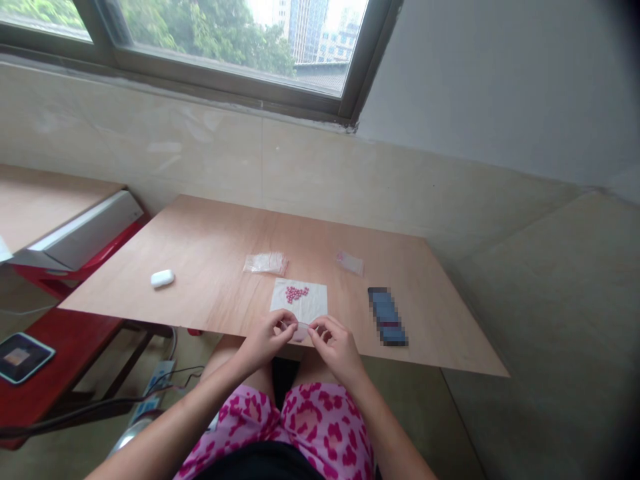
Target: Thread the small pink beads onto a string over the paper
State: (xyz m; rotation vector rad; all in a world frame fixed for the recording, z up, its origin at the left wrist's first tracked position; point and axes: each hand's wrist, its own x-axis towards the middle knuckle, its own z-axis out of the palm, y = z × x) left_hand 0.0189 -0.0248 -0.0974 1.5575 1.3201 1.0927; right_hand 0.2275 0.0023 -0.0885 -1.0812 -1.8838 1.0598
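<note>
Fingertips of left hand [270,337] & right hand [337,341] are clamped on a small clear plastic bag [301,331], one side each, by the near edge of a thin white square sheet [314,307]. Bag's taut edge runs L–R, approx. parallel to the sheet's near edge, w/ its body toward the lap; can't tell its long axis or which end is open. Hands hide both bag sides; contents too small to make out.

Bkgd, beyond sheet: beige tiled wall [300,173], w/ dark-framed window [220,80] above, cut off at top. Sheet lies flat on a light-brown wooden table [205,247]. Far L of sheet, below tabletop: red wooden bench [95,347], partly out of frame. R of sheet: black rectangular phone [387,317], screen pixelated. Just beyond sheet, slightly L: crinkled clear plastic pack [266,263]; beyond & R of sheet: smaller clear plastic pouch [351,264] w/ pinkish bits at one end. Well L of sheet: white rounded case [163,279]. On sheet, toward its far side: loose cluster of tiny pink-red round beads [291,293], exact no. unclear.
</note>
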